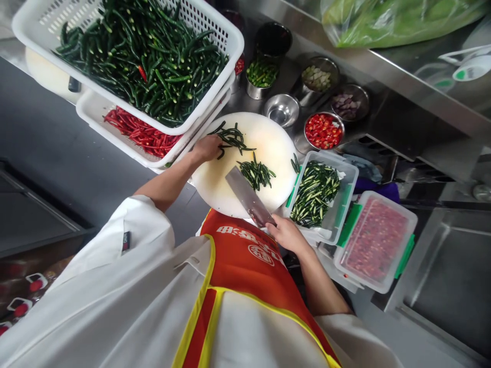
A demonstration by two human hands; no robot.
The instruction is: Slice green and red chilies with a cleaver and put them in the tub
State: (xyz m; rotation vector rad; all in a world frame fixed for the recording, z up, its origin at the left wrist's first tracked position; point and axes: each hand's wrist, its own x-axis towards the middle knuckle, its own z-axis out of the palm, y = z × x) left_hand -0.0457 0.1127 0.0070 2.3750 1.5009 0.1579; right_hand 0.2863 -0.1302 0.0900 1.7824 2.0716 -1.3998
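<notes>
My right hand (288, 233) grips the handle of a cleaver (248, 196), whose broad blade lies low over the near part of a round white cutting board (215, 186). Just beyond the blade sits a small pile of cut green chilies (258, 172). At the board's left edge my left hand (207, 148) is closed on some whole green chilies (233, 137); its fingertips are partly hidden. A clear box of cut green chilies (315, 193) stands against the board's right side.
A white basket of green chilies (149, 66) rests above a tray of red chilies (140, 134) at left. Behind the board are a steel bowl (282, 110) and a container of cut red chilies (323, 131). A lidded box (376, 241) stands at right.
</notes>
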